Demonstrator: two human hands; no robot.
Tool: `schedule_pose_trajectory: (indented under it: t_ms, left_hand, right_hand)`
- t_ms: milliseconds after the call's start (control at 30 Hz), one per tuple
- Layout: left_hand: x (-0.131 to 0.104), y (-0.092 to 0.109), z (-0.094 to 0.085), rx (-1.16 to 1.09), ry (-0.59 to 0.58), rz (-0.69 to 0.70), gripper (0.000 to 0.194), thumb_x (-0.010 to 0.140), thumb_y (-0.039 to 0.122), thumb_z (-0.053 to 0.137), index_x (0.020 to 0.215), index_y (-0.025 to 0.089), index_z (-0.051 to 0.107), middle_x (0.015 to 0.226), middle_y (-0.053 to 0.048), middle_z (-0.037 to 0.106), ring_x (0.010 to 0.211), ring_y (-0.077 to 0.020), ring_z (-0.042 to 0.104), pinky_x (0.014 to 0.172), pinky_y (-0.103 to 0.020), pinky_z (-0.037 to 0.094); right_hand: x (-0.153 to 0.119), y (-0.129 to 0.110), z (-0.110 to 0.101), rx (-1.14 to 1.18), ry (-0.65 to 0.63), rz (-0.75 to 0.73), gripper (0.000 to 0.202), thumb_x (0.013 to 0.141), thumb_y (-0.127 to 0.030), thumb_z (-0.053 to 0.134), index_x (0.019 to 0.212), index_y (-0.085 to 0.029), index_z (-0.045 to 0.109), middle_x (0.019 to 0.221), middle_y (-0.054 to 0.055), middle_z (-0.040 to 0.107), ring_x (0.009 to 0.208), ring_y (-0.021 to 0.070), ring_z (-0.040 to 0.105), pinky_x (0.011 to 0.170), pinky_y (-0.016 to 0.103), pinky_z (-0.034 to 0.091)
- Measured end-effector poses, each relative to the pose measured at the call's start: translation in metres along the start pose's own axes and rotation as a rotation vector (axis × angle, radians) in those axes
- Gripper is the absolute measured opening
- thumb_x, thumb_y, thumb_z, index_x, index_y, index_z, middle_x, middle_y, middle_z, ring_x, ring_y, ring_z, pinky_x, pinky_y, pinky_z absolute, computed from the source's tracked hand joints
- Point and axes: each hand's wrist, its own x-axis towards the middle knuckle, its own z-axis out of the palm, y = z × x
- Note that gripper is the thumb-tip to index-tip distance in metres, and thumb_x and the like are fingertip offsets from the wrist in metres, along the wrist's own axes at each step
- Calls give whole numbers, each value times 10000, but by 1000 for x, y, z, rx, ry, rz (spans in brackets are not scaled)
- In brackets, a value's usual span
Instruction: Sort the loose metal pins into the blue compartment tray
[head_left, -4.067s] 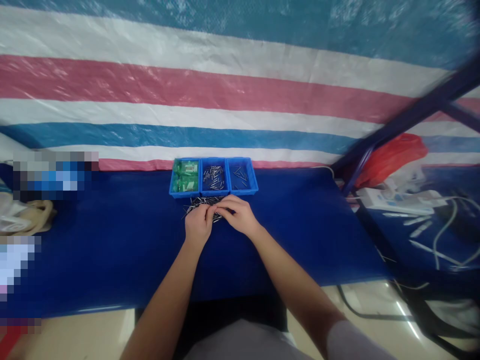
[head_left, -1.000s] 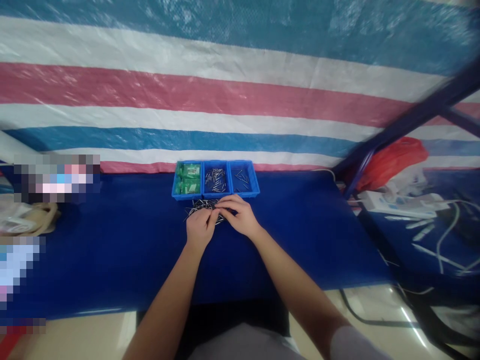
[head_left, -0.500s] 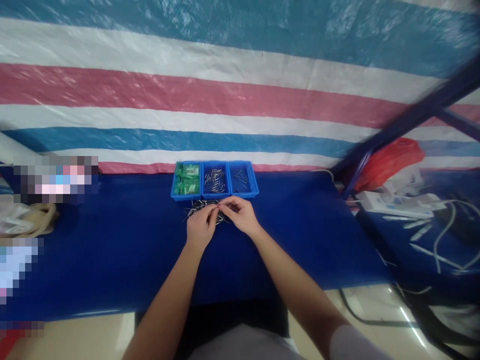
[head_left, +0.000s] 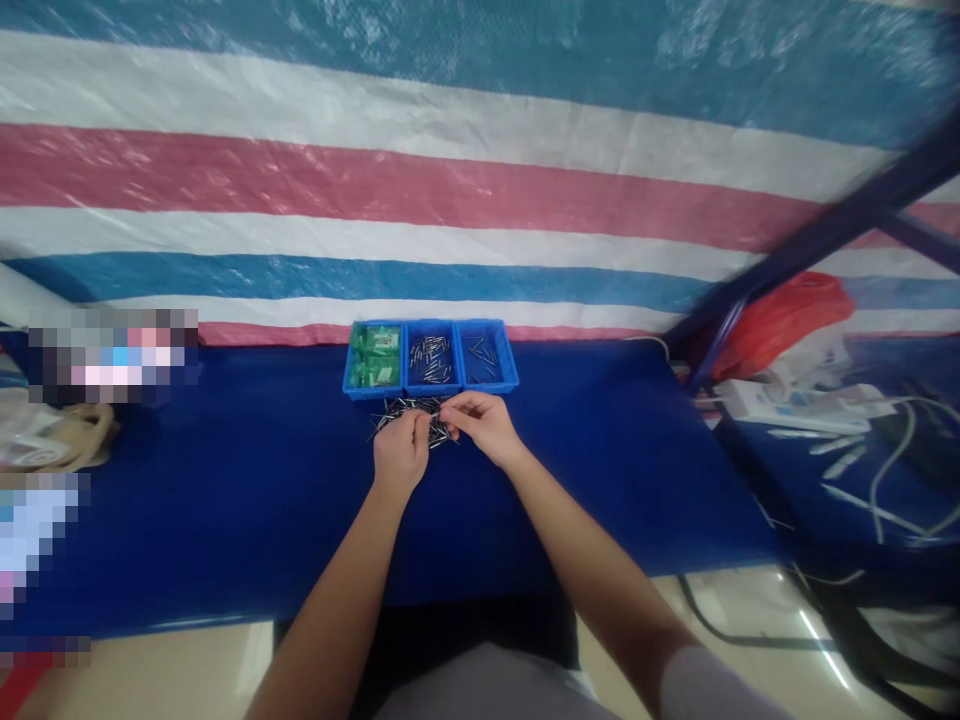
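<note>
Above a loose pile of thin, dark and silvery metal rods point(head_left: 441, 436), my two hands are close together with fingertips pinched. My left hand point(head_left: 401, 450) is closed, thumb pressed to the curled fingers; what sits in its pinch is too small to make out. My right hand point(head_left: 484, 425) is also closed, its thumb and forefinger around the end of a small thin rod that seems to point toward the left hand. Just beyond the pile stand three joined blue bins: the left bin point(head_left: 348, 378) with green packets point(head_left: 381, 372), the middle bin point(head_left: 433, 390) with many short metal rods, the right bin point(head_left: 491, 384) with several.
A blue cloth point(head_left: 600, 480) covers the table. Behind it hangs a striped plastic sheet point(head_left: 480, 190). To the right are a slanted metal frame bar point(head_left: 795, 255), a red bag point(head_left: 795, 315), a white power strip point(head_left: 787, 408) and cables. A tan basket point(head_left: 94, 440) stands at left.
My fingertips have drawn slightly apart, where they were touching before. My left hand has shifted a little left; more of the rod pile shows between the hands.
</note>
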Motion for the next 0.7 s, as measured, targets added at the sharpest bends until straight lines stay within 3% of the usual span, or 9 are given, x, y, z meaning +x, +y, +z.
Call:
schedule_pose_trajectory:
  t_ms: [133, 400, 500, 600, 700]
  left_hand:
    - [0, 3, -2, -55, -10, -49, 319, 997, 334, 382, 978, 176, 658, 686, -14, 695, 612, -134, 653, 646, -243, 458]
    - [1, 5, -2, -46, 16, -11, 276, 978, 312, 427, 957, 180, 669, 706, -20, 704, 629, -137, 662, 655, -245, 462]
    - [1, 4, -2, -33, 11, 1, 265, 974, 297, 431, 963, 179, 668, 733, -23, 715, 643, -137, 667, 666, -244, 465]
    - [1, 4, -2, -25, 27, 27, 238, 964, 283, 450, 971, 181, 664, 807, -33, 734, 692, -144, 680, 693, -248, 472]
    - [0, 3, -1, -13, 24, 34, 223, 959, 281, 458, 959, 188, 661, 837, -34, 739, 708, -147, 681, 698, -252, 471]
  right_hand:
    - [3, -1, -2, 72, 96, -9, 275, 712, -414, 820, 833, -187, 725, 658, -4, 681, 510, 106, 584, 495, 248, 513]
    - [8, -6, -10, 64, 386, -93, 314, 733, -435, 797, 887, -176, 710, 697, 18, 695, 590, 133, 636, 571, 284, 569]
    - [8, -6, -10, 64, 323, -123, 360, 767, -438, 767, 1018, -186, 707, 929, 70, 747, 734, 170, 700, 645, 319, 604]
    - [6, -4, -8, 41, 122, -134, 561, 802, -435, 727, 1318, -265, 584, 1313, 95, 644, 937, 211, 718, 720, 360, 626]
    - [3, -2, -6, -121, 30, -134, 516, 856, -421, 663, 1340, -263, 578, 1354, 96, 618, 876, 191, 728, 698, 341, 625]
